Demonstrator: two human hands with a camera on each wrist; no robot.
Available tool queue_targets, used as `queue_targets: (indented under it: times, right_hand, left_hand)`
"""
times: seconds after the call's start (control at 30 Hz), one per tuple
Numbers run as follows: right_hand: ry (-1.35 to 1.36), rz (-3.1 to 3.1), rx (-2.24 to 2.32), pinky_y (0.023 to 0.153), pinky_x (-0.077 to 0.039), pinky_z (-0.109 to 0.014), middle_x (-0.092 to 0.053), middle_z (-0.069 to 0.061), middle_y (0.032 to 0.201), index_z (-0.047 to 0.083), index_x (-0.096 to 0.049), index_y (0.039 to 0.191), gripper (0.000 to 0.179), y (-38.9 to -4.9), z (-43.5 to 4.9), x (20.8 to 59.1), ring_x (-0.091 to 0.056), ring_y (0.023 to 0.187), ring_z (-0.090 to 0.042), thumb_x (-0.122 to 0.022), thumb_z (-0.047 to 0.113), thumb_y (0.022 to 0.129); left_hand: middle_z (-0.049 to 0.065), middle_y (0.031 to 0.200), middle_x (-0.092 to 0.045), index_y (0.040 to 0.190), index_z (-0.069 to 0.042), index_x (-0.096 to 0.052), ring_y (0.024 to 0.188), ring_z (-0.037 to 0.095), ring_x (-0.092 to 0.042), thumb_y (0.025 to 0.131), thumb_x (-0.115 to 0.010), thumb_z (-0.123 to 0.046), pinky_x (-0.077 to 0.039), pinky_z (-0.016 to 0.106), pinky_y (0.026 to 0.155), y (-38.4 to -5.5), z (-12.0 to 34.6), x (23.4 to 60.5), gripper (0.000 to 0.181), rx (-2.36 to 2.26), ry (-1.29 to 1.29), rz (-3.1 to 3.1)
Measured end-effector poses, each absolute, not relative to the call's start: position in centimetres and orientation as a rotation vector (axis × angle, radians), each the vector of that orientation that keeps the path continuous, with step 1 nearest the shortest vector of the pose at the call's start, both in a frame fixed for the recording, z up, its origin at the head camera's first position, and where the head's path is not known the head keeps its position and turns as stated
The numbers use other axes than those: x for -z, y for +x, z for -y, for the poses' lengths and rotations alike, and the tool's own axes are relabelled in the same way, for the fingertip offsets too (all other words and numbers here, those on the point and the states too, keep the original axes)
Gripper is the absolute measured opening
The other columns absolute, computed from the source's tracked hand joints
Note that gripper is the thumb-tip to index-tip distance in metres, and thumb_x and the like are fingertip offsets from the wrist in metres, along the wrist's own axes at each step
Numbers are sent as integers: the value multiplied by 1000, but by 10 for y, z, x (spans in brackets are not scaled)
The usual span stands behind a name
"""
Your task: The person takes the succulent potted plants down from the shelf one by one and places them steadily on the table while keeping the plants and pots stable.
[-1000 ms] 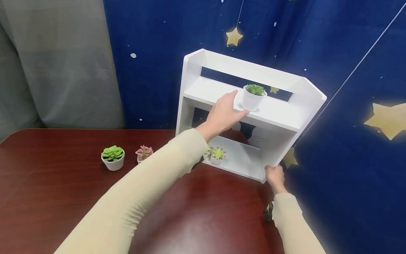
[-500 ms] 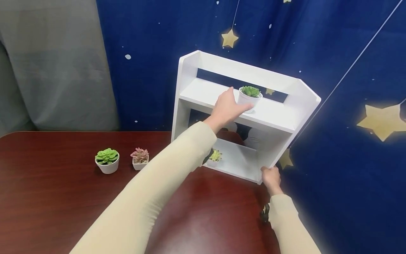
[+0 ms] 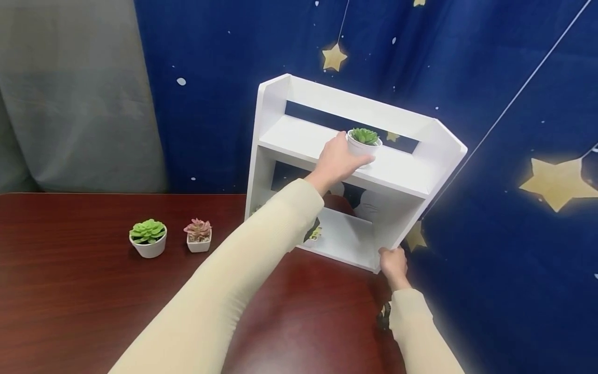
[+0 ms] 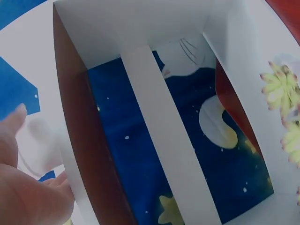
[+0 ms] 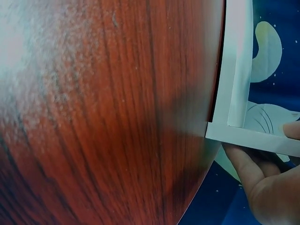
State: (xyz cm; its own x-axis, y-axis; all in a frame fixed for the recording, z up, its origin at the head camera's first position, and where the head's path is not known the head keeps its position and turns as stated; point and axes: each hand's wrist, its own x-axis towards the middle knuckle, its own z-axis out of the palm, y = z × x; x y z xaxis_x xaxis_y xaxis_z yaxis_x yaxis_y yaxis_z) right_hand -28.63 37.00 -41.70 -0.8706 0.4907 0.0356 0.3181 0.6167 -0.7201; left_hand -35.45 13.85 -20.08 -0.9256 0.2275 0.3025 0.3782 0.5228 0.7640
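A white two-tier shelf point(image 3: 299, 132) stands on the table. On its upper board is a white pot with a green succulent point(image 3: 362, 145). My left hand point(image 3: 336, 161) holds this pot, thumb at its near side and fingers at its left; the left wrist view shows the hand point(image 4: 37, 192) beside the blurred pot point(image 4: 42, 145). With my right hand point(image 3: 394, 265) I grip the lower front edge of the shelf's right side panel point(image 5: 262, 139), fingers beneath and thumb above in the right wrist view. Yellow-green succulents point(image 4: 281, 86) sit on the lower board, partly hidden by my left sleeve.
Left of the shelf, a light-green succulent in a round white pot point(image 3: 151, 248) and a pink succulent in a square white pot point(image 3: 198, 244) stand on the dark red wooden table point(image 3: 70, 291). A blue curtain with stars point(image 3: 210, 104) hangs behind.
My left hand has come up to the green succulent's pot and taken hold of it, thumb moving across its front. The right hand keeps its grip on the shelf. The head view has shifted slightly.
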Motion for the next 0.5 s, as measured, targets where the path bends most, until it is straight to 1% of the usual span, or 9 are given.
queue_targets:
  times: [0.1, 0.3, 0.5]
  right_hand:
    - [-659, 2610, -1119, 103, -42, -61, -57, -36, 131, -12, -51, 133, 49, -287, -368, 417, -55, 120, -51, -46, 21, 96]
    - [-662, 2612, -1110, 103, -42, -61, -57, -36, 131, -12, -51, 133, 49, -287, -368, 419, -56, 121, -51, -46, 21, 97]
    - [-663, 2580, -1091, 101, -43, -60, -60, -35, 127, -11, -55, 129, 49, -287, -369, 419, -58, 118, -50, -46, 22, 94]
  left_hand:
    - [15, 155, -49, 154, 0, -34, 143, 25, -48, 92, -71, -44, -40, 36, 118, -356, -140, 202, 84, 1313, -496, 2581]
    - [12, 153, -51, 153, -3, -37, 141, 23, -50, 91, -72, -45, -42, 36, 117, -355, -141, 202, 83, 1296, -473, 2599]
    - [10, 148, -56, 150, -4, -42, 136, 22, -55, 92, -72, -43, -45, 34, 113, -352, -143, 201, 76, 1274, -454, 2604]
